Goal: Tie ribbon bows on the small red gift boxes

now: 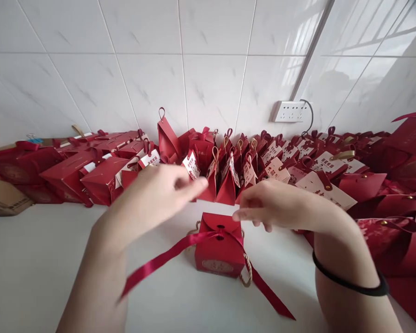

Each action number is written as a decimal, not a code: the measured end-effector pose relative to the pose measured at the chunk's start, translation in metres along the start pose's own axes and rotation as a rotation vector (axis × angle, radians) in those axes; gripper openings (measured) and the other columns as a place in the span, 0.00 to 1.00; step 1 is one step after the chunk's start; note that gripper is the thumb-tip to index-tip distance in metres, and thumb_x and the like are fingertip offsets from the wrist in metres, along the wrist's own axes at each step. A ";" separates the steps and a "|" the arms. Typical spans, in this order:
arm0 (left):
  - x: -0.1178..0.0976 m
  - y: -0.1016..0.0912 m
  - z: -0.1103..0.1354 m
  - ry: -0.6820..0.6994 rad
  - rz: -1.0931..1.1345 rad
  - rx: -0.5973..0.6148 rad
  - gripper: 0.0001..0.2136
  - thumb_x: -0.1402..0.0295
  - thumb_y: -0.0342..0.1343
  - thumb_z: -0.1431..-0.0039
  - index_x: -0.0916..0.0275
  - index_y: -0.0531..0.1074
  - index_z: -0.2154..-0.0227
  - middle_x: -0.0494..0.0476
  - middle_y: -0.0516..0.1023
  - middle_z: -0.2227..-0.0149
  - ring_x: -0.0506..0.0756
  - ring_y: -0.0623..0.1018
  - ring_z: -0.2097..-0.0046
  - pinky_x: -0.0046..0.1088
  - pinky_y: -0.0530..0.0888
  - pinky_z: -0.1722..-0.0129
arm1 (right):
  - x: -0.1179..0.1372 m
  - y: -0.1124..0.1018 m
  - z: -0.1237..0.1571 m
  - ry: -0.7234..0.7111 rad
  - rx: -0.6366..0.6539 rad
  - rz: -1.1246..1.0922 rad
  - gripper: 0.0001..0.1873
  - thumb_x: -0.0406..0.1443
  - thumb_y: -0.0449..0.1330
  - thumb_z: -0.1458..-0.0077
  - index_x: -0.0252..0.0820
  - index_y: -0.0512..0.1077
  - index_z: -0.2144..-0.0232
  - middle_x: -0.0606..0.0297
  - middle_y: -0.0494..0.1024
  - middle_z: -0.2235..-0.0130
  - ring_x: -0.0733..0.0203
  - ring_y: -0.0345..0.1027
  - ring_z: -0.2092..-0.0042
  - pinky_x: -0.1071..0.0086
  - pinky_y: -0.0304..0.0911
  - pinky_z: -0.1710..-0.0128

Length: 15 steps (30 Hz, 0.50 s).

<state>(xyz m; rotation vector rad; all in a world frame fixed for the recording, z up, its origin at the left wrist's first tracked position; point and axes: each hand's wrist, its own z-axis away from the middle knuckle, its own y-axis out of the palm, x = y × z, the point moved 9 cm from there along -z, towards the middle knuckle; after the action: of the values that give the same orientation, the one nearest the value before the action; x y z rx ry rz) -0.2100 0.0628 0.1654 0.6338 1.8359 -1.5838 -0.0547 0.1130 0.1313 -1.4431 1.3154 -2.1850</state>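
In the middle of the white table stands a small red gift box (215,256) with a curved top flap. A dark red ribbon (166,253) crosses its top, looped once at the center, its two loose tails spread left and right on the table. Beige rope handles (247,273) hang at the box's sides. Above and left of the box hovers my left hand (159,192), thumb stretched out, most fingers hidden behind it. My right hand (273,203) is just above the box's right corner, fingers loosely bent and apart. Neither hand holds the ribbon or box.
Rows of red gift boxes (104,178) with tags and loops line the back along the tiled wall (152,83). More red bags (384,236) crowd the right side. A brown paper bag (5,196) lies at far left. A power strip (291,112) is on the wall.
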 end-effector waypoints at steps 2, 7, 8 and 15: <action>0.015 0.038 0.006 -0.103 -0.251 0.300 0.16 0.52 0.57 0.54 0.60 0.67 0.83 0.49 0.66 0.83 0.49 0.63 0.82 0.27 0.52 0.80 | -0.011 0.024 -0.010 0.086 0.148 0.184 0.24 0.46 0.61 0.51 0.39 0.65 0.90 0.67 0.67 0.88 0.70 0.56 0.88 0.73 0.49 0.86; 0.033 0.081 0.006 -0.169 -0.471 0.546 0.13 0.58 0.59 0.60 0.60 0.63 0.84 0.51 0.67 0.79 0.49 0.61 0.81 0.28 0.50 0.80 | -0.014 0.046 -0.020 0.166 0.233 0.390 0.25 0.36 0.60 0.53 0.40 0.55 0.94 0.69 0.60 0.90 0.74 0.48 0.88 0.72 0.43 0.86; 0.035 0.083 0.004 -0.173 -0.476 0.561 0.13 0.59 0.59 0.60 0.60 0.62 0.84 0.51 0.68 0.80 0.50 0.61 0.81 0.28 0.50 0.81 | -0.012 0.044 -0.020 0.171 0.212 0.419 0.25 0.33 0.59 0.54 0.40 0.53 0.94 0.70 0.57 0.90 0.74 0.46 0.87 0.72 0.42 0.85; 0.044 0.097 0.001 -0.170 -0.291 0.758 0.10 0.60 0.59 0.57 0.60 0.68 0.78 0.53 0.77 0.76 0.53 0.74 0.77 0.25 0.59 0.80 | -0.022 0.039 -0.016 0.149 0.176 0.370 0.19 0.30 0.54 0.54 0.41 0.49 0.88 0.71 0.53 0.86 0.72 0.41 0.83 0.69 0.37 0.81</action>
<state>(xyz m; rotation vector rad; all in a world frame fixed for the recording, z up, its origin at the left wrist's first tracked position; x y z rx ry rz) -0.1715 0.0764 0.0665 0.5312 1.2040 -2.4710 -0.0676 0.1120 0.0859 -0.9051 1.2776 -2.1246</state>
